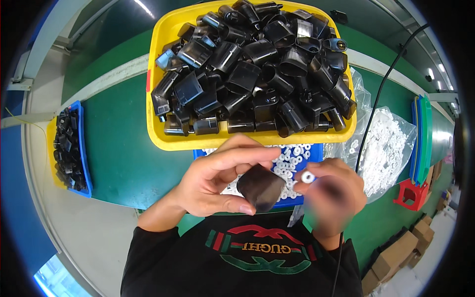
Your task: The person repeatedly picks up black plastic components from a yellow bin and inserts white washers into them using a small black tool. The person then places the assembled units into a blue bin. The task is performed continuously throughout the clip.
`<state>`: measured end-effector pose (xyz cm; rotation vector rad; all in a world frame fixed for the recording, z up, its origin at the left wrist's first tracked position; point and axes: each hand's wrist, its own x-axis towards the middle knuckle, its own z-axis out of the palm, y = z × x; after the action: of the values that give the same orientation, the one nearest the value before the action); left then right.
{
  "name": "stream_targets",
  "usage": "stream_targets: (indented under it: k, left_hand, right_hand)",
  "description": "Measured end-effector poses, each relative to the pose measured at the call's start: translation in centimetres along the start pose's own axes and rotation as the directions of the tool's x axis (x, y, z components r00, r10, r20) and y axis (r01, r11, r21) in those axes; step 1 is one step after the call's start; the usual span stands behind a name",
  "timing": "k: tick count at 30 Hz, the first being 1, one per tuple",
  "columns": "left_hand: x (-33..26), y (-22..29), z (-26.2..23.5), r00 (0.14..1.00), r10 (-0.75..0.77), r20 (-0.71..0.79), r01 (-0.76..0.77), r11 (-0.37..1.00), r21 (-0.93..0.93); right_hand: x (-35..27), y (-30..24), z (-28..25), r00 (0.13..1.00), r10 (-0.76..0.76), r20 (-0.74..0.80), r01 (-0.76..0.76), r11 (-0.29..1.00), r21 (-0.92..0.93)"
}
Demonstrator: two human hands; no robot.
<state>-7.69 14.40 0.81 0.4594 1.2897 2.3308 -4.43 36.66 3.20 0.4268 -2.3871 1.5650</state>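
My left hand grips a small dark plastic shell between thumb and fingers, just over the near edge of a blue tray of small white rings. My right hand, blurred, pinches one white ring at its fingertips, close to the right of the shell. Beyond both hands a yellow bin is heaped with several similar black plastic shells.
A clear bag of white rings lies at the right, crossed by a black cable. A blue tray of black parts rests at the left on the green belt. Stacked coloured trays and a red piece stand far right.
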Motion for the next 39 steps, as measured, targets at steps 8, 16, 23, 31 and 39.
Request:
stream_targets:
  k: [8, 16, 23, 31, 39]
  left_hand:
    - [0.8, -1.8, -1.4, 0.948, 0.244, 0.203, -0.308, 0.859, 0.409]
    - [0.4, -2.5, -1.3, 0.939, 0.316, 0.138, -0.345, 0.868, 0.356]
    - [0.5, -2.3, -1.4, 0.937, 0.319, 0.144, -0.350, 0.855, 0.382]
    - [0.7, -2.9, -1.6, 0.900, 0.409, 0.153, -0.436, 0.829, 0.349]
    - [0.9, -1.5, -1.8, 0.880, 0.425, 0.212, -0.457, 0.637, 0.621]
  right_hand:
    - [1.1, -1.7, 0.8, 0.992, -0.125, 0.032, 0.118, 0.977, 0.178]
    - [1.3, -1.2, 2.4, 0.987, -0.106, 0.122, 0.100, 0.994, 0.054]
    - [1.0, -0.6, 3.2, 0.990, -0.104, 0.097, 0.104, 0.995, 0.004]
    - [1.1, -0.7, 3.1, 0.989, -0.104, 0.101, 0.108, 0.993, -0.036]
    - [-0.6, 0.1, 2.5, 0.999, 0.016, 0.042, -0.011, 0.993, -0.121]
